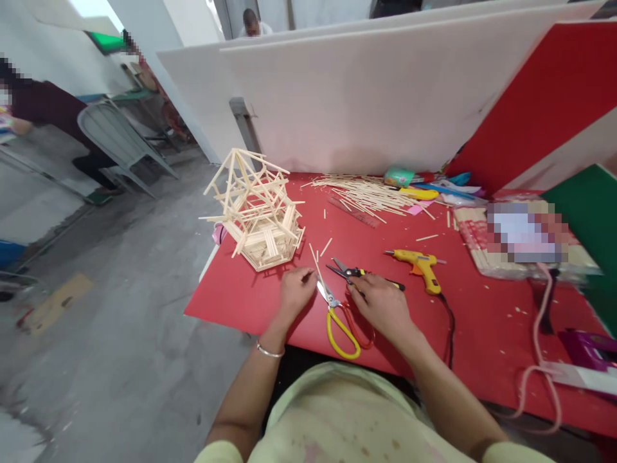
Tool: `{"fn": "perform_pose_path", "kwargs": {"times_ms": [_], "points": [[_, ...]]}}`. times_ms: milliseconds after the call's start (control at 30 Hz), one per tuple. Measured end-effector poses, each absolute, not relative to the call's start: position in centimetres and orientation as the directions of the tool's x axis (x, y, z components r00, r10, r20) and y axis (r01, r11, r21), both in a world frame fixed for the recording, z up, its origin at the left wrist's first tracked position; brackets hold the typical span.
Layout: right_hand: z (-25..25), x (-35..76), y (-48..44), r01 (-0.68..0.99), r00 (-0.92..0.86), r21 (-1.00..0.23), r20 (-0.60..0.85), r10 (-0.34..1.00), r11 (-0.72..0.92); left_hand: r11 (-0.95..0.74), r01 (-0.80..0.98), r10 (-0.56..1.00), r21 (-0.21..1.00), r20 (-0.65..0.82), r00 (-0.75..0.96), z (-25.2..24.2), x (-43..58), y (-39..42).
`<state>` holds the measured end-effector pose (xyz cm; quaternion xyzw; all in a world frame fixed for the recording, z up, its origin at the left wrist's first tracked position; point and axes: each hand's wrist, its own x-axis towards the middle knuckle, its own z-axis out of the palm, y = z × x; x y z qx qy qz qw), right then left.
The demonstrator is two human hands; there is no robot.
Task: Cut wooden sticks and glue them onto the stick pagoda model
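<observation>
Wear a silvery bangle (270,350) on the left wrist, near the edge of the red tabletop (226,299). Have the scissors (331,302) lying between both hands, handles toward the body, probably for easy picking up. Hold the left hand (297,289) beside the blades, fingers curled inward; cannot tell whether pinching anything. Rest the right hand (380,302) by the hand cutters (348,272), fingers loosely bent near the handles; cannot tell, with the fingertips partly hidden, whether gripping or merely touching. Find the yellow glue gun (419,260) farther right, lying flat, perhaps there to suit right-hand reach. See the stick model (270,243) beyond the left hand, apparently aside to leave working room. Farther back, notice loose sticks (369,194) heaped before the white board (357,96), seemingly to free the front.
</observation>
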<state>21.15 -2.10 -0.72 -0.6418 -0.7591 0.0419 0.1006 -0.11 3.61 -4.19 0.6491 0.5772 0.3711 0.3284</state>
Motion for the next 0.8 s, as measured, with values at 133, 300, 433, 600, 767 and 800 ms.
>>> {"fn": "perform_pose_path", "kwargs": {"times_ms": [133, 300, 433, 600, 767, 800], "points": [[-0.2, 21.9, -2.3, 0.955, -0.152, -0.25, 0.063, 0.986, 0.163, -0.224, 0.836, 0.973, 0.502, 0.159, 0.165, -2.9, 2.5, 5.3], [-0.1, 24.2, -3.1, 0.937, -0.139, -0.312, 0.071, 0.988, 0.155, -0.204, 0.966, 0.979, 0.158, 0.034, 0.201, -2.7, 5.7, 8.8], [-0.1, 27.3, -3.9, 0.94, -0.072, -0.329, 0.084, 0.994, 0.096, -0.21, 0.975, 0.978, 0.076, -0.004, 0.211, -2.9, 7.3, 10.9], [-0.7, 29.8, -4.6, 0.947, -0.027, -0.317, 0.09, 0.996, 0.055, -0.235, 0.97, 0.972, 0.058, -0.016, 0.236, -2.5, 7.8, 11.4], [-0.3, 29.7, -3.7, 0.915, -0.132, -0.379, 0.047, 0.99, 0.14, -0.194, 0.98, 0.98, 0.042, -0.032, 0.195, -2.3, 7.1, 11.4], [0.1, 29.5, -2.9, 0.904, -0.179, -0.388, 0.037, 0.983, 0.179, -0.185, 0.982, 0.982, 0.042, -0.038, 0.187, -2.3, 6.9, 11.4]]}}
